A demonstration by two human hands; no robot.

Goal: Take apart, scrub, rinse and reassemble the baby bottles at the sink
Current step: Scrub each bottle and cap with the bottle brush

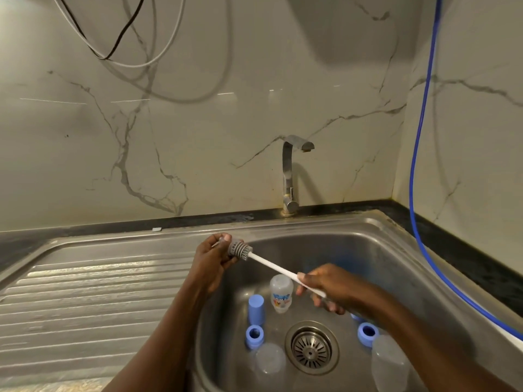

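Bottles (281, 293) and collars (254, 334) ring the bare drain (311, 347).

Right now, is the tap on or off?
Off. No stream falls from the spout of the tap into the sink below it.

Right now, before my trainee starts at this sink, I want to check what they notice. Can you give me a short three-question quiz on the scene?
1. True or false: water is running from the tap.
2. Which end of the bottle brush does the left hand hold? A) the grey head B) the white handle C) neither
3. Fill in: the printed bottle lies in the ___.

Key: 1 false; 2 A; 3 sink.
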